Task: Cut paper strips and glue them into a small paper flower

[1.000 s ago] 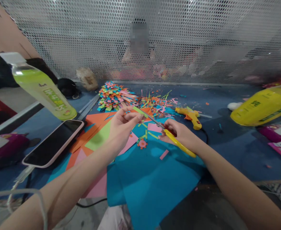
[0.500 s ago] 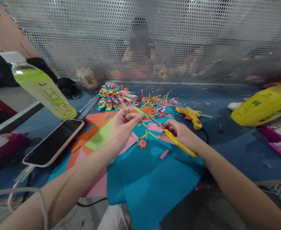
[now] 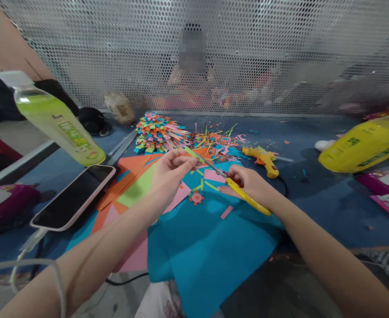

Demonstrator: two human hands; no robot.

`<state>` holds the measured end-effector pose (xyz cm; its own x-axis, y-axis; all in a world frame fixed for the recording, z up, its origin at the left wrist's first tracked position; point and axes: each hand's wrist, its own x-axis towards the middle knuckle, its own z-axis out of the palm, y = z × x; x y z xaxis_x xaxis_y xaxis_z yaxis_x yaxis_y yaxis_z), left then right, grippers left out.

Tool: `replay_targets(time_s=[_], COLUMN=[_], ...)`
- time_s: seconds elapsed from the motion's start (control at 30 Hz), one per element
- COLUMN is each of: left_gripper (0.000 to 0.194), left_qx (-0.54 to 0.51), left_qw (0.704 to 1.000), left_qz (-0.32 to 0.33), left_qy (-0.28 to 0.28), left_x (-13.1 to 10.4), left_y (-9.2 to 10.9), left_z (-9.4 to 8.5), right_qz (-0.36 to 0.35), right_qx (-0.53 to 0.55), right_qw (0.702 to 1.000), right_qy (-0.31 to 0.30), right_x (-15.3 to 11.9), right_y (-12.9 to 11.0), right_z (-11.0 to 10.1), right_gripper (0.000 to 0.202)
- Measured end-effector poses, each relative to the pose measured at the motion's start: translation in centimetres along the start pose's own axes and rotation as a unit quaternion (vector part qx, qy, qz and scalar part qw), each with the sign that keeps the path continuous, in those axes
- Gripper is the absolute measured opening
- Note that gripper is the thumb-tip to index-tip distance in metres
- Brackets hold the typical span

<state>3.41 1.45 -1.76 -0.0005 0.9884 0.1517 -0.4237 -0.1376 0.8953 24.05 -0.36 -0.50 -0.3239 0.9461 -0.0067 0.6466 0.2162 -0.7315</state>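
Observation:
Pinched in my left hand (image 3: pixel 172 171) is a small green paper strip (image 3: pixel 192 153). My right hand (image 3: pixel 247 183) grips yellow-handled scissors (image 3: pixel 247 198), whose blades point up and left to the strip. Whether the blades are parted I cannot make out. Below my hands lie a pink and orange paper flower (image 3: pixel 196 197), several thin green strips (image 3: pixel 211 186) and a pink strip (image 3: pixel 226 212), all on a large blue sheet (image 3: pixel 207 256). Green, orange and pink sheets (image 3: pixel 136 190) spread under my left forearm.
A cone of colourful paper curls (image 3: pixel 153 132) stands at the back, beside a heap of paper scraps (image 3: pixel 217 141). A yellow glue gun (image 3: pixel 263 160) lies right of it. At left are a phone (image 3: pixel 75 194) and a green drink bottle (image 3: pixel 60 121); at right, a yellow bottle (image 3: pixel 363 145).
The view has shifted very slightly. Both hands keep nearly the same pose, with the scissors still at the green strip.

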Motion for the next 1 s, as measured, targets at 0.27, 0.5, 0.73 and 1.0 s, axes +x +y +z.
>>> replay_targets(time_s=[0.27, 0.5, 0.73, 1.0], left_gripper=[0.029, 0.030, 0.034, 0.017], left_qx=[-0.011, -0.012, -0.011, 0.020], left_qw=[1.000, 1.000, 1.000, 0.999], left_qz=[-0.008, -0.017, -0.029, -0.004], left_qy=[-0.006, -0.001, -0.001, -0.037], left_x=[0.08, 0.10, 0.15, 0.24], left_y=[-0.11, -0.14, 0.15, 0.55], left_z=[-0.11, -0.02, 0.07, 0.10], right_qz=[0.002, -0.001, 0.004, 0.002], right_qx=[-0.014, -0.025, -0.039, -0.031], right_qw=[1.000, 0.999, 0.999, 0.999], right_qy=[0.010, 0.020, 0.029, 0.028], right_x=[0.05, -0.03, -0.05, 0.03], right_y=[-0.03, -0.08, -0.25, -0.20], right_z=[0.09, 0.11, -0.03, 0.02], right_gripper=[0.035, 0.036, 0.039, 0.039])
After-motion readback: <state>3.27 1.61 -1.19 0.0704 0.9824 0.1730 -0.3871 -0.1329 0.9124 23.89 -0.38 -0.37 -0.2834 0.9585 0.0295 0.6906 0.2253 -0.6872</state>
